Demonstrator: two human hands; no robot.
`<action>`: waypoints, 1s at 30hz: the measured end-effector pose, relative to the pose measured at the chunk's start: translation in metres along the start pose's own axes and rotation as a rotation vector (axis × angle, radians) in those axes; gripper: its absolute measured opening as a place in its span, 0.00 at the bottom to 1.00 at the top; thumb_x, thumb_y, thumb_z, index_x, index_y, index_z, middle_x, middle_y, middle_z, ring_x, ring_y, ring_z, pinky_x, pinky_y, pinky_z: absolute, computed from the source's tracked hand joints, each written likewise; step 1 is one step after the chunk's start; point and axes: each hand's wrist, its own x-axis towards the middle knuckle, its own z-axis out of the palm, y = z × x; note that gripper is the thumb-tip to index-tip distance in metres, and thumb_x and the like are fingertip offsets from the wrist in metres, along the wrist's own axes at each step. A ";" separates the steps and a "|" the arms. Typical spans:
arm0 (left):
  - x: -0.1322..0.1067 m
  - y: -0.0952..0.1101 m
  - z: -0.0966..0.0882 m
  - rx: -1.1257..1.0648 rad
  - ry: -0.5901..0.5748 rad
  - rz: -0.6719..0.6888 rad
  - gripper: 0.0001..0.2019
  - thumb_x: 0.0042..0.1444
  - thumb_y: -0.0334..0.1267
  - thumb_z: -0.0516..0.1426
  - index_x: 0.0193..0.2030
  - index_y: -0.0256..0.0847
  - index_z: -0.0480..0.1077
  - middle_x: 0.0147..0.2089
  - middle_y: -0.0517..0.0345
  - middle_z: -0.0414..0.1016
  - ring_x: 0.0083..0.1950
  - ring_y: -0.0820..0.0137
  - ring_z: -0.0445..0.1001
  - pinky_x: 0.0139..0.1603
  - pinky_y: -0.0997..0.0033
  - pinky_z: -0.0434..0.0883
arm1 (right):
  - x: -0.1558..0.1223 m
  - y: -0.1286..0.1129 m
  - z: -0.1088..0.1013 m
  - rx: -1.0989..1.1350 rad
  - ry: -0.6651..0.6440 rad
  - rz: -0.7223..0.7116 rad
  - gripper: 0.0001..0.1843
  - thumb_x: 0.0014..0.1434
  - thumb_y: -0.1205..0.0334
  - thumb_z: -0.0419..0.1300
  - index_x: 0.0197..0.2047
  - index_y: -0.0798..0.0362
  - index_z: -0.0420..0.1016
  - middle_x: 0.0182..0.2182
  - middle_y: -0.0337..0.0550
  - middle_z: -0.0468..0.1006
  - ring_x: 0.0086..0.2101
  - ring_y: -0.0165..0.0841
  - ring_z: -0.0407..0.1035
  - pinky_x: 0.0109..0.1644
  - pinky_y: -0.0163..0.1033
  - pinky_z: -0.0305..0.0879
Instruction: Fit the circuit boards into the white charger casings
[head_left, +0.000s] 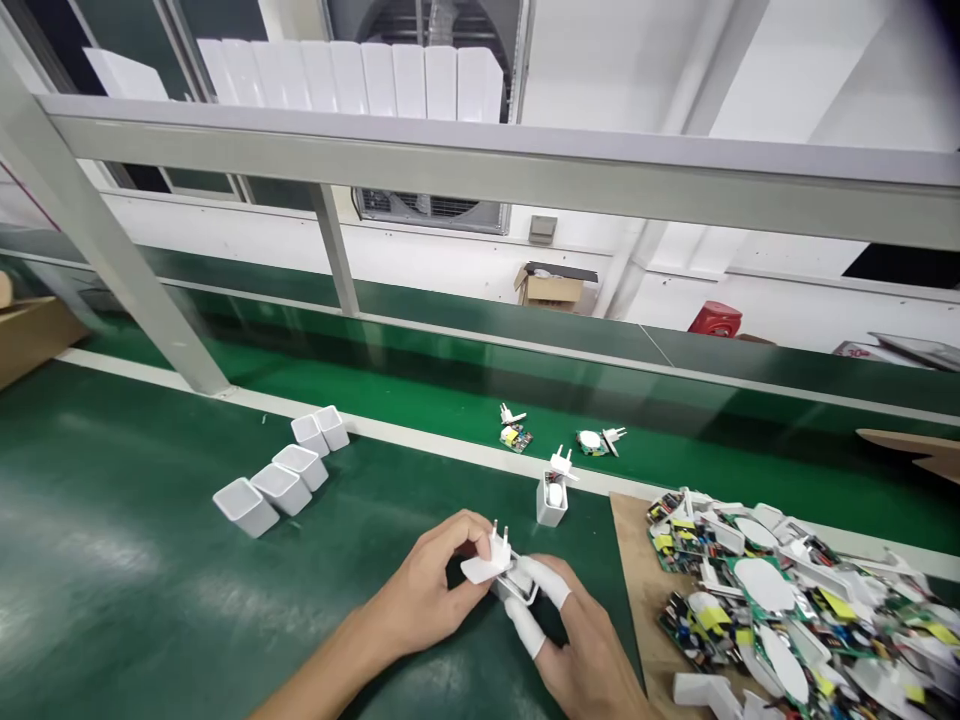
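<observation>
Near the front of the green bench, my left hand [442,575] pinches a white two-pin plug cover [487,562], its pins pointing up. White finger cots cover two fingers of my right hand [574,630], which grips a white charger housing [525,585] right beside the cover. The inside of this housing is mostly hidden by my fingers. Just beyond my hands stands another white housing [552,500] with parts inside and a plug cover [561,463] sitting tilted at its top.
Several open white housings [246,506] stand in a row at left. A pile of circuit boards and plug parts [772,590] covers a brown board [630,560] at right. Loose board assemblies [516,437] lie on the green belt [420,400]. A metal frame [150,230] rises at left.
</observation>
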 end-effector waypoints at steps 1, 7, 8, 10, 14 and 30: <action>0.000 0.000 -0.001 0.005 -0.004 -0.015 0.07 0.65 0.28 0.58 0.39 0.44 0.66 0.44 0.58 0.75 0.44 0.68 0.75 0.47 0.69 0.72 | -0.001 0.000 0.001 0.032 -0.002 0.010 0.23 0.68 0.73 0.57 0.63 0.49 0.69 0.52 0.51 0.80 0.47 0.37 0.80 0.52 0.39 0.78; -0.006 -0.001 0.005 0.007 -0.059 -0.060 0.39 0.53 0.43 0.74 0.66 0.49 0.62 0.58 0.51 0.75 0.55 0.58 0.77 0.58 0.57 0.77 | 0.003 -0.004 0.003 0.545 0.040 0.541 0.16 0.65 0.53 0.66 0.53 0.50 0.80 0.49 0.51 0.84 0.45 0.43 0.81 0.50 0.45 0.79; -0.008 -0.001 0.008 0.041 -0.063 -0.026 0.50 0.48 0.42 0.77 0.73 0.52 0.55 0.63 0.49 0.72 0.60 0.55 0.76 0.62 0.54 0.75 | 0.007 -0.006 0.004 0.716 0.069 0.684 0.20 0.63 0.47 0.68 0.51 0.52 0.81 0.46 0.52 0.85 0.43 0.44 0.81 0.48 0.46 0.79; -0.011 -0.002 0.014 0.141 -0.033 0.070 0.56 0.51 0.39 0.75 0.78 0.57 0.45 0.67 0.48 0.69 0.63 0.53 0.73 0.66 0.51 0.73 | 0.014 -0.012 0.005 1.027 0.111 0.891 0.29 0.56 0.38 0.72 0.46 0.55 0.82 0.39 0.52 0.86 0.39 0.46 0.81 0.43 0.48 0.79; -0.013 0.000 0.023 0.249 0.077 0.213 0.44 0.64 0.36 0.66 0.77 0.57 0.45 0.60 0.50 0.73 0.56 0.57 0.76 0.59 0.54 0.76 | 0.020 -0.024 0.006 1.275 0.163 0.993 0.33 0.47 0.36 0.77 0.42 0.56 0.80 0.32 0.49 0.85 0.33 0.43 0.81 0.42 0.49 0.78; -0.005 -0.018 0.008 0.272 0.054 -0.167 0.45 0.56 0.29 0.64 0.77 0.50 0.49 0.61 0.47 0.72 0.59 0.53 0.73 0.64 0.43 0.71 | 0.003 -0.013 0.014 0.372 0.104 0.278 0.18 0.73 0.56 0.57 0.61 0.49 0.77 0.59 0.53 0.79 0.53 0.40 0.79 0.56 0.40 0.79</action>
